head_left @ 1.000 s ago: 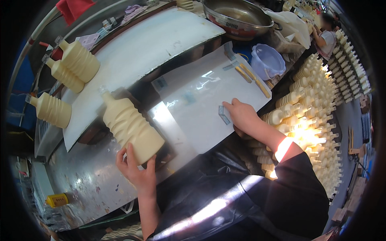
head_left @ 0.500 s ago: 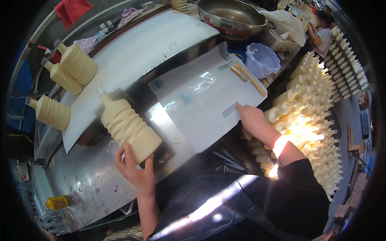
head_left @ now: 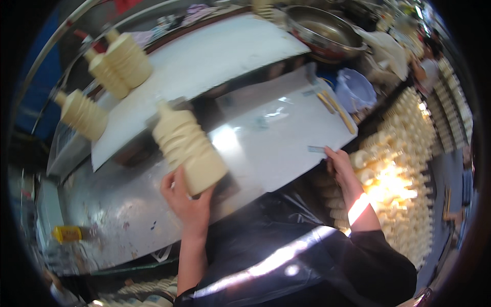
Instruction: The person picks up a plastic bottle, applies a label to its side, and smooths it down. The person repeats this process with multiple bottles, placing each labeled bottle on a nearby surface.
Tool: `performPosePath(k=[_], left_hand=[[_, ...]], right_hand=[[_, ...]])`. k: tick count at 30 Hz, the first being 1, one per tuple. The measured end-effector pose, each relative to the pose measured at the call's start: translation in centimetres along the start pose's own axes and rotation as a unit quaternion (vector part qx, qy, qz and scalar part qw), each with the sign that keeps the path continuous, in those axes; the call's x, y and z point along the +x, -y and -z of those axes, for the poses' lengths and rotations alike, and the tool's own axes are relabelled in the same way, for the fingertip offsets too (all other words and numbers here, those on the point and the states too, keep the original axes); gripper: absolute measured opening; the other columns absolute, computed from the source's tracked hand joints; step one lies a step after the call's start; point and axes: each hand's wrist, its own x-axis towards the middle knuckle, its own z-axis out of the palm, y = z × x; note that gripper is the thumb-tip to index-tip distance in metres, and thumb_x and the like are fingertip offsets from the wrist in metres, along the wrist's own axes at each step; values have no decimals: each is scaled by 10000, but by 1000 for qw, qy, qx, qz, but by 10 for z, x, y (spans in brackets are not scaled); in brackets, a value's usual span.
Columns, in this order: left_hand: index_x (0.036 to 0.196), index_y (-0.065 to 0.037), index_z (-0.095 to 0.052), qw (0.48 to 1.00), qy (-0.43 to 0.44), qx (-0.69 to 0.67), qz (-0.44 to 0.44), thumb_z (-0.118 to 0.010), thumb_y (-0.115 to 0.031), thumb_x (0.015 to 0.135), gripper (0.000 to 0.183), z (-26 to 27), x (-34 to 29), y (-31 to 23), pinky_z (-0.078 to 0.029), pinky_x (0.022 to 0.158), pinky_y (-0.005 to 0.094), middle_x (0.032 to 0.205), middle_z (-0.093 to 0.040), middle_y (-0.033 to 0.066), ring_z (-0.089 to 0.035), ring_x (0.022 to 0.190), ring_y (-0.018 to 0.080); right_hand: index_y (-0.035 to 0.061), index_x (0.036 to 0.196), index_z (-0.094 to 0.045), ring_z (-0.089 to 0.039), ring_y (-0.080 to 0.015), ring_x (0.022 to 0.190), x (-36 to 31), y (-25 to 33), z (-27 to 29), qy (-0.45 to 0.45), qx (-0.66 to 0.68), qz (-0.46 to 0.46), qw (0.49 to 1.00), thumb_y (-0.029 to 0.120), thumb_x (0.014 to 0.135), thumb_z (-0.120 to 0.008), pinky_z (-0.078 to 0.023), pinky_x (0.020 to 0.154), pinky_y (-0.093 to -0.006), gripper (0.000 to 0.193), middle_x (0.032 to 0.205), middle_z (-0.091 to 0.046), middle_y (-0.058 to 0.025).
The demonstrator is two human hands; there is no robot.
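Note:
A large cream ribbed bottle [head_left: 189, 148] with a narrow neck lies tilted on the metal worktop, its neck toward the white raised board. My left hand [head_left: 185, 202] grips it at the base, thumb and fingers on either side. My right hand [head_left: 340, 165] pinches the end of a small bluish clear sticker strip [head_left: 316, 149] at the near right edge of a white sheet [head_left: 281, 138]. More such strips lie on the sheet's far part. Two yellowish sticks [head_left: 337, 111] rest along its right side.
Several similar bottles [head_left: 82, 113] stand on the left by the white board [head_left: 215, 56]. A lilac bucket [head_left: 355, 91] and a wide metal pan [head_left: 322, 30] are at the back right. Many bottles [head_left: 394, 148] are stacked at right. A yellow container [head_left: 67, 234] lies at lower left. Another person [head_left: 427, 71] is far right.
My right hand has drawn back slightly, and the sticker strip it touched on the sheet is now pinched in its fingers. My left hand still grips the bottle. The whole view has shifted.

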Motion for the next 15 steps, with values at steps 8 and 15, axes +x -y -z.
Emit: performPosePath(k=[8,15], left_hand=[[1338,-9,-635,997,-22,-76,7,-970,-106,582,833,-1,-2,9,-481,1023,401,1281,-533,141,-551,1174,313],[1548,-31,-395,978,-12,-191,81,-802,-183,785,878,2,1,22,-509,950,393,1348,-489,154,-568,1118,263]], right_hand=[[-38,841,-755,-681,-195,598,-25,37,1,-72,-381,236,891,205,894,-718,-536,605,-329,251,670,-712,-108],[-30,872,-757,-670,-105,700,-86,144,-178,240,-328,257,877,185,906,-714,-518,658,-262,222,744,-725,-53]])
